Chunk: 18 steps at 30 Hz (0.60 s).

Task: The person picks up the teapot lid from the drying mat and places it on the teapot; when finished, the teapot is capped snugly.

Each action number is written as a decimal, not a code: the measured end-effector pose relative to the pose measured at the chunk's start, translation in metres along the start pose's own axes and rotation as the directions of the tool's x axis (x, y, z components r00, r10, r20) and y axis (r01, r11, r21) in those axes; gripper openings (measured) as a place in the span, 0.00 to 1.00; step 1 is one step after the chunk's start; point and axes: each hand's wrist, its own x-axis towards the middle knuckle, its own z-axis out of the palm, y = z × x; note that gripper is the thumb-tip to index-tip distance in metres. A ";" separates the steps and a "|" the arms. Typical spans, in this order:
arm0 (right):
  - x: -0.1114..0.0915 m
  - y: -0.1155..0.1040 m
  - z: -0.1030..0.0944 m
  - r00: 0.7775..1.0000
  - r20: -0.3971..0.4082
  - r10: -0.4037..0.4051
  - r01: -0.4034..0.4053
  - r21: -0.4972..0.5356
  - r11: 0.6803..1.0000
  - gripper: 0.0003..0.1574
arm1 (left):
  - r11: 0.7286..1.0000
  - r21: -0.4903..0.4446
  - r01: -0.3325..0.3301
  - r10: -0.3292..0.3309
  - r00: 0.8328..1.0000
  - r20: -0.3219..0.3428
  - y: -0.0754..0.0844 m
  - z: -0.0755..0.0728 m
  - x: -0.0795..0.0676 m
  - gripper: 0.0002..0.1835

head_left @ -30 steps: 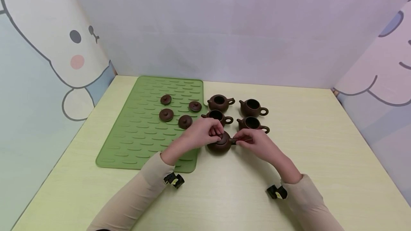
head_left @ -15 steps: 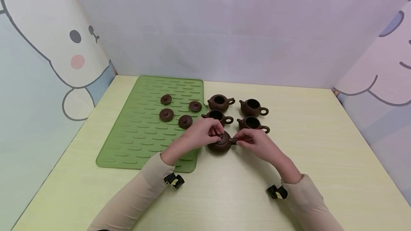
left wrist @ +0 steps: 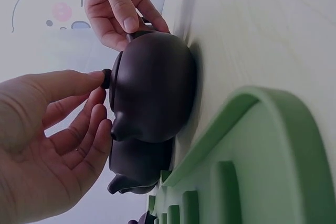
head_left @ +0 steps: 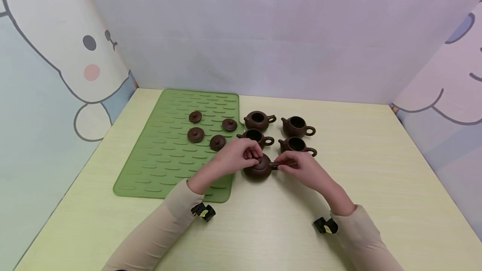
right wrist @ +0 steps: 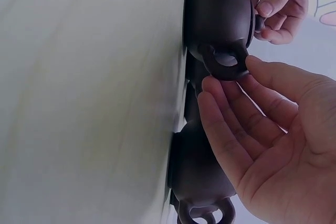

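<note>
A dark brown teapot [head_left: 257, 175] stands upright on the table at the mat's right edge. Its lid [head_left: 261, 161] sits on the opening, and my left hand [head_left: 234, 154] pinches the lid's knob [left wrist: 106, 78] between thumb and fingers. On the other side, my right hand [head_left: 304, 170] holds the teapot's loop handle [right wrist: 226, 72] with thumb and fingertips. In the left wrist view, the teapot body [left wrist: 157, 85] rests on the tabletop with its spout toward the camera. The fingers partly cover the lid in the head view.
Behind the held teapot stand several lidless teapots, among them a far-left one [head_left: 257, 121] and a far-right one [head_left: 295, 126]. The green ridged mat [head_left: 150, 170] lies to the left, bearing several loose lids, including one near lid [head_left: 217, 142]. Fabric walls surround the table.
</note>
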 end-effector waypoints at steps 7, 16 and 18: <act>-0.001 0.000 -0.001 1.000 -0.008 -0.008 0.008 0.006 1.000 0.08 | 1.000 -0.003 0.005 -0.005 1.000 -0.015 -0.001 -0.002 -0.001 0.07; -0.002 -0.001 -0.006 0.999 -0.045 0.001 -0.003 -0.034 0.999 0.08 | 0.999 -0.024 0.037 -0.038 0.998 -0.044 -0.003 -0.007 -0.003 0.07; -0.002 -0.002 -0.008 0.999 -0.044 0.005 -0.007 -0.039 0.999 0.08 | 0.999 -0.025 0.038 -0.039 0.998 -0.047 -0.004 -0.008 -0.003 0.07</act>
